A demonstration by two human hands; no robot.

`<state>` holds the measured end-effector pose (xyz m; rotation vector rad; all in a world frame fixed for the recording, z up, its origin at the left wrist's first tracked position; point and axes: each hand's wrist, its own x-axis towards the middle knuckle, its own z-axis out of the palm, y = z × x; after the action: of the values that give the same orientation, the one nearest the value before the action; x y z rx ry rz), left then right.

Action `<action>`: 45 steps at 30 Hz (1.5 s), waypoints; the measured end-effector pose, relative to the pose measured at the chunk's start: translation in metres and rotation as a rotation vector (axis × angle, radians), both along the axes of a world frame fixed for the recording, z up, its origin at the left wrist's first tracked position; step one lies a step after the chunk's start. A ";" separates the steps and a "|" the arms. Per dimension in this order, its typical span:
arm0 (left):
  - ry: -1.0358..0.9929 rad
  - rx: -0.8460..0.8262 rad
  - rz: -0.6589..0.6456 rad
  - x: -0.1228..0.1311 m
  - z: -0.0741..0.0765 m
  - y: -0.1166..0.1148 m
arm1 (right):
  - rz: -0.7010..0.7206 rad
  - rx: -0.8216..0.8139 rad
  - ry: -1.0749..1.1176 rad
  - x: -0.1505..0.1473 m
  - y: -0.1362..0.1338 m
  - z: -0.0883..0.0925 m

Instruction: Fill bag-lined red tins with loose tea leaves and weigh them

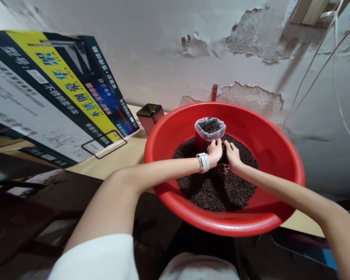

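A red container (201, 142) stands in dark, loose, crumbly material (218, 194) inside a large red basin (274, 144). A clear plastic bag (200, 130) lines the container and folds out over its rim, with more of the dark material inside. My left hand (214, 153), a pale watch on its wrist, is closed just in front of the container, fingertips close under the bag's edge. Beside it, my right hand (233, 155) is closed too, its fingers pinched together. Whatever either hand holds is too small or hidden. A small pinkish patch (225, 168) shows below the hands.
Left of the basin, a red tin with a black lid (150, 112) stands on the pale table (90, 168). A large printed cardboard box (55, 97) leans farther left. Behind is a peeling wall (163, 58); white cables (335, 58) hang at right.
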<state>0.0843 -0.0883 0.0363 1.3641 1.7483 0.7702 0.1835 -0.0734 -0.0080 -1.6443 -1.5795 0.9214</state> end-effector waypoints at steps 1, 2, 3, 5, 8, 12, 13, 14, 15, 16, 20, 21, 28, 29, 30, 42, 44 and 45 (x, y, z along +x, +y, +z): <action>-0.038 0.066 0.013 0.001 0.013 0.007 | -0.020 0.094 0.008 0.001 0.010 0.012; -0.078 0.139 0.022 0.001 0.025 0.017 | -0.047 0.187 0.024 0.001 0.021 0.025; -0.117 0.212 0.030 0.000 0.037 0.027 | -0.068 0.266 0.043 -0.001 0.034 0.038; -0.171 0.331 0.043 -0.005 0.057 0.052 | -0.047 0.358 0.085 -0.006 0.061 0.062; -0.240 0.404 0.065 -0.021 0.076 0.089 | -0.018 0.388 0.168 -0.019 0.103 0.088; -0.329 0.300 -0.004 -0.045 0.080 0.114 | -0.012 0.324 0.191 -0.031 0.134 0.098; -0.309 0.273 -0.020 -0.050 0.080 0.115 | -0.007 0.306 0.188 -0.033 0.137 0.098; -0.265 0.257 -0.032 -0.055 0.080 0.113 | 0.003 0.291 0.186 -0.033 0.139 0.098; -0.191 0.257 -0.050 -0.059 0.081 0.111 | 0.020 0.274 0.187 -0.033 0.139 0.099; -0.103 0.269 -0.077 -0.062 0.083 0.108 | 0.039 0.261 0.190 -0.032 0.139 0.100; 0.179 0.360 -0.232 -0.073 0.096 0.102 | 0.095 0.271 0.159 -0.031 0.138 0.111; 0.239 0.392 -0.285 -0.075 0.098 0.102 | 0.103 0.298 0.135 -0.031 0.138 0.114; 0.444 0.488 -0.733 -0.066 0.057 0.114 | 0.117 0.414 0.009 -0.024 0.138 0.113; 0.433 0.496 -0.772 -0.064 0.046 0.116 | 0.113 0.409 0.012 -0.021 0.136 0.110; 0.434 0.494 -0.804 -0.063 0.035 0.117 | 0.108 0.405 0.012 -0.016 0.133 0.108; 0.452 0.302 -0.814 -0.065 0.036 0.133 | -0.005 0.229 0.020 0.070 0.077 0.083; 0.544 0.339 -0.856 -0.065 0.045 0.138 | -0.050 0.195 0.097 0.077 0.072 0.080; 0.615 0.338 -0.890 -0.066 0.047 0.141 | -0.073 0.179 0.142 0.079 0.071 0.078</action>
<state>0.0183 0.0525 0.0828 2.5363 1.1882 0.1306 0.2628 -0.0025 0.0704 -1.4693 -1.4521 0.8153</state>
